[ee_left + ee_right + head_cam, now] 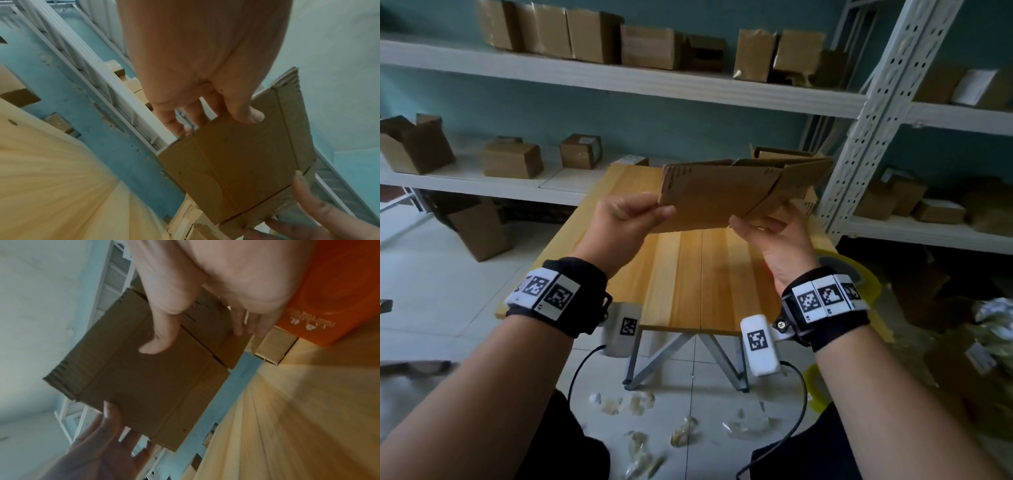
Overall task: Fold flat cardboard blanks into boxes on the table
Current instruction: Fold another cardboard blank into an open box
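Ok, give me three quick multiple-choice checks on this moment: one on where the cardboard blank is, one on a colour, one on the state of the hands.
1. Where is the cardboard blank?
A. Lying flat on the table
B. Held up in the air above the table
C. Standing on a shelf

2. What colour is the wall behind the shelves?
A. Teal blue
B. Red
C. Black

3. How do the hands hold the blank?
A. Only the left hand grips it
B. Neither hand touches it
C. Both the left hand and the right hand pinch it, one at each end

Answers:
1 B, since the head view shows the blank raised clear of the wooden top.
2 A, since teal shows between the white shelves.
3 C, since each wrist view shows a thumb on the blank's near face with fingers behind it.
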Demonstrator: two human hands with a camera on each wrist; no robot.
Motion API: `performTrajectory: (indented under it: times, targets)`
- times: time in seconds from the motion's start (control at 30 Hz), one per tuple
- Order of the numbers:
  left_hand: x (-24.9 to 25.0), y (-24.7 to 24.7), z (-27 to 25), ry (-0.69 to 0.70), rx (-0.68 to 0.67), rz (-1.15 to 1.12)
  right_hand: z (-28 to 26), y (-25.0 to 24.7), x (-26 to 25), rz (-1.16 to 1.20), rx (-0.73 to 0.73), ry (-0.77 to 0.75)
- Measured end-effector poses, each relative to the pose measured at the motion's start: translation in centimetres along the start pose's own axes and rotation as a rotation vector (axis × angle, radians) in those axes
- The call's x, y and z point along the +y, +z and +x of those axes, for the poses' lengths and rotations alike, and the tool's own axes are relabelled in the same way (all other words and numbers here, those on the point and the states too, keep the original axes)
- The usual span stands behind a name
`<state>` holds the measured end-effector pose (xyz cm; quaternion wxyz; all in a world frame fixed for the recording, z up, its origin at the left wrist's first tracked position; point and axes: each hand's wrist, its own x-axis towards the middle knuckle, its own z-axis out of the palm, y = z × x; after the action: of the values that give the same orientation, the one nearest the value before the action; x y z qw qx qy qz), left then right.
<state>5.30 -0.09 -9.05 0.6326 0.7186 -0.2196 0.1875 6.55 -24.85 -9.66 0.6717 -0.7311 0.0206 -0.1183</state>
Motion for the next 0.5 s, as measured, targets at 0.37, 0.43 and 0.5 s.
performTrajectory:
  times: [0.37, 0.43, 0.5]
  targets:
    - [0.7, -1.0, -1.8, -0.033, 0.022, 0.034, -0.4, -1.0, -0.6, -0.037, 0.009, -0.347]
    - [0.8, -1.0, -1.9, -0.025, 0.038, 0.111, -0.9, -0.7, -0.5, -0.082, -0.010, -0.367]
    - [0.5, -1.0, -2.1, -0.027, 0.064, 0.153, -1.1, -0.4, -0.4, -0.100, -0.031, -0.391]
